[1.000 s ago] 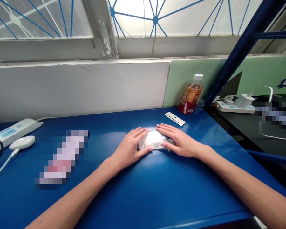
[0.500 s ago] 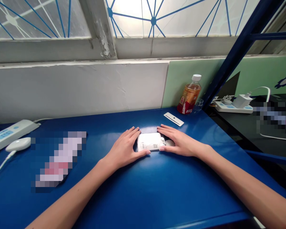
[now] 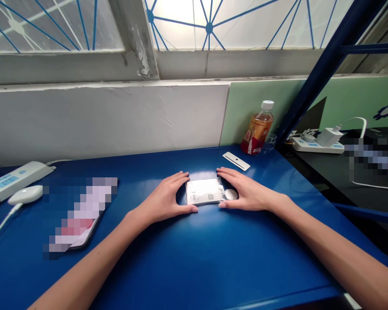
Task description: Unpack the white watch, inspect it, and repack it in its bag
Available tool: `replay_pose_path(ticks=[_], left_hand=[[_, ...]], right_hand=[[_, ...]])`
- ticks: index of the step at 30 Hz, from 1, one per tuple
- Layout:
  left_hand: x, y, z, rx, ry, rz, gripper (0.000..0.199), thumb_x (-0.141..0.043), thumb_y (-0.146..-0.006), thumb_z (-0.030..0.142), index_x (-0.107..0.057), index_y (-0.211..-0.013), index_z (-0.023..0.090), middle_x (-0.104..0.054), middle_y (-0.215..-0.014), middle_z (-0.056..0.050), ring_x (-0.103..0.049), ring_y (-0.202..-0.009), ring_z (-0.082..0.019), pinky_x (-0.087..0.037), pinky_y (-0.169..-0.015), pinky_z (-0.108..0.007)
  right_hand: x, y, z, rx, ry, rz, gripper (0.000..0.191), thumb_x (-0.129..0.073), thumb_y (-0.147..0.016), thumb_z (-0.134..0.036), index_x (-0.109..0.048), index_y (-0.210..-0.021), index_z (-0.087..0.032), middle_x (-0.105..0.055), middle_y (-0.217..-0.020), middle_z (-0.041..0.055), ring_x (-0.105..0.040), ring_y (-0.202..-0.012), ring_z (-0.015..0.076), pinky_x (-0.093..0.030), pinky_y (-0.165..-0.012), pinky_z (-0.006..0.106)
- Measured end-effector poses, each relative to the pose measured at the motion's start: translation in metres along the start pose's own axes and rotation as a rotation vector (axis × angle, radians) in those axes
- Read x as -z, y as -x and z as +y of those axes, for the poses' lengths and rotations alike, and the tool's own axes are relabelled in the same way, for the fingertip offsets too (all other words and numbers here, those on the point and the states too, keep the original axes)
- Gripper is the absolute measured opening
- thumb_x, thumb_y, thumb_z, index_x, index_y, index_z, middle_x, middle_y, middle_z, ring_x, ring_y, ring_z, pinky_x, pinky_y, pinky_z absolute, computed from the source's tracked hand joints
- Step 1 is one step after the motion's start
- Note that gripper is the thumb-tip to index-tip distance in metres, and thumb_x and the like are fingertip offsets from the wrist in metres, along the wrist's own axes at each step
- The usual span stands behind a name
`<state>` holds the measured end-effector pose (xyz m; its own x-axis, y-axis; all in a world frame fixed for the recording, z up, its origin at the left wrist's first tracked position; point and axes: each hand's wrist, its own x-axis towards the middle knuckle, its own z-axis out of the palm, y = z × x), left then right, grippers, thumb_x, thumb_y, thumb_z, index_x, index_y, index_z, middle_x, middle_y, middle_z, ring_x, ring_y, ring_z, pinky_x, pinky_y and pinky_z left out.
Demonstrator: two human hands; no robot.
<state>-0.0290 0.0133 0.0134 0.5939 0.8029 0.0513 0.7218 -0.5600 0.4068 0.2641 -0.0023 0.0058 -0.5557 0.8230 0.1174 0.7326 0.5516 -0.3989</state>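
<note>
A clear plastic packet (image 3: 203, 192) lies on the blue tabletop (image 3: 200, 254), with a white printed box or card inside. At its right end is a round whitish disc (image 3: 230, 194); I cannot tell whether it is inside the plastic. My left hand (image 3: 170, 194) rests at the packet's left end, open, thumb and fingers apart on either side. On the opposite end my right hand (image 3: 242, 189) curves around the disc, also open, thumb below and fingers above. Neither hand grips the packet.
A white slotted strip (image 3: 236, 161) lies beyond my right hand, near a bottle of reddish drink (image 3: 257, 128). To the left are a blurred phone-like slab (image 3: 84, 215), a white power strip (image 3: 17, 181) and a white charger (image 3: 25, 195). A blue metal post (image 3: 313, 77) rises at right.
Both hands have loosened and spread slightly away from the packet. More of its ends and the round disc now show. The packet itself stays about where it was.
</note>
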Motion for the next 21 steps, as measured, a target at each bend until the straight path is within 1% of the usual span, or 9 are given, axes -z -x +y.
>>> replay_pose_path(ticks=[3,5,7,9,12,15,18,21], left_hand=[[0.001,0.000,0.000,-0.014,-0.001,0.007,0.097,-0.067,-0.068,0.076,-0.047,-0.141,0.015,-0.042,-0.150,-0.016,-0.034,-0.141,-0.035,-0.032,-0.114,-0.050],[0.001,0.000,0.001,-0.025,-0.006,0.016,0.096,-0.067,-0.068,0.075,-0.048,-0.141,0.016,-0.043,-0.149,-0.016,-0.035,-0.141,-0.036,-0.033,-0.113,-0.051],[0.000,0.000,0.003,-0.023,-0.021,0.023,0.096,-0.067,-0.069,0.074,-0.047,-0.141,0.014,-0.043,-0.149,-0.018,-0.035,-0.140,-0.037,-0.033,-0.113,-0.051],[-0.002,0.000,0.006,-0.016,-0.037,0.034,0.096,-0.066,-0.071,0.073,-0.045,-0.142,0.013,-0.042,-0.150,-0.019,-0.034,-0.141,-0.037,-0.032,-0.113,-0.052],[-0.009,0.001,0.012,-0.014,-0.040,0.062,0.086,-0.059,-0.081,0.069,-0.040,-0.145,0.014,-0.037,-0.153,-0.017,-0.030,-0.143,-0.035,-0.030,-0.115,-0.051],[-0.014,0.001,0.020,-0.024,-0.040,0.073,0.074,-0.047,-0.092,0.062,-0.037,-0.146,0.012,-0.036,-0.154,-0.017,-0.026,-0.145,-0.031,-0.028,-0.116,-0.048],[-0.018,0.002,0.029,-0.080,-0.078,0.043,0.069,-0.041,-0.096,0.057,-0.033,-0.149,0.012,-0.032,-0.156,-0.016,-0.020,-0.147,-0.031,-0.022,-0.118,-0.049],[-0.021,0.003,0.036,-0.132,-0.135,-0.031,0.064,-0.035,-0.100,0.053,-0.029,-0.150,0.014,-0.029,-0.157,-0.016,-0.016,-0.148,-0.033,-0.018,-0.118,-0.052]], right_hand=[[0.001,0.001,0.002,-0.011,-0.004,0.012,0.101,-0.066,-0.072,-0.070,-0.039,-0.147,-0.009,-0.035,-0.153,0.0222,-0.033,-0.141,0.0384,-0.033,-0.114,0.052],[0.001,0.001,0.002,-0.009,-0.004,0.017,0.100,-0.066,-0.073,-0.069,-0.038,-0.148,-0.008,-0.034,-0.153,0.0228,-0.033,-0.142,0.0381,-0.033,-0.114,0.053],[0.001,0.001,0.000,0.016,-0.007,0.020,0.095,-0.065,-0.077,-0.066,-0.039,-0.147,-0.007,-0.037,-0.152,0.0232,-0.034,-0.141,0.0372,-0.033,-0.114,0.053],[0.000,0.000,-0.002,0.063,-0.021,0.031,0.086,-0.064,-0.080,-0.062,-0.043,-0.145,-0.009,-0.043,-0.148,0.0217,-0.036,-0.140,0.0363,-0.034,-0.113,0.054],[-0.002,-0.001,-0.006,0.115,-0.044,0.051,0.074,-0.064,-0.083,-0.055,-0.048,-0.142,-0.013,-0.050,-0.144,0.0187,-0.037,-0.140,0.0357,-0.036,-0.112,0.054],[-0.005,-0.001,-0.010,0.123,-0.035,0.050,0.074,-0.066,-0.083,-0.054,-0.049,-0.141,-0.011,-0.048,-0.145,0.0199,-0.037,-0.140,0.0351,-0.036,-0.112,0.052],[-0.007,0.000,-0.015,0.136,-0.019,0.055,0.072,-0.066,-0.083,-0.053,-0.051,-0.138,-0.009,-0.047,-0.146,0.0218,-0.037,-0.140,0.0351,-0.036,-0.112,0.051],[-0.009,0.001,-0.021,0.114,-0.018,0.097,0.065,-0.062,-0.086,-0.052,-0.055,-0.133,-0.007,-0.050,-0.143,0.0232,-0.042,-0.137,0.0349,-0.039,-0.111,0.051]])
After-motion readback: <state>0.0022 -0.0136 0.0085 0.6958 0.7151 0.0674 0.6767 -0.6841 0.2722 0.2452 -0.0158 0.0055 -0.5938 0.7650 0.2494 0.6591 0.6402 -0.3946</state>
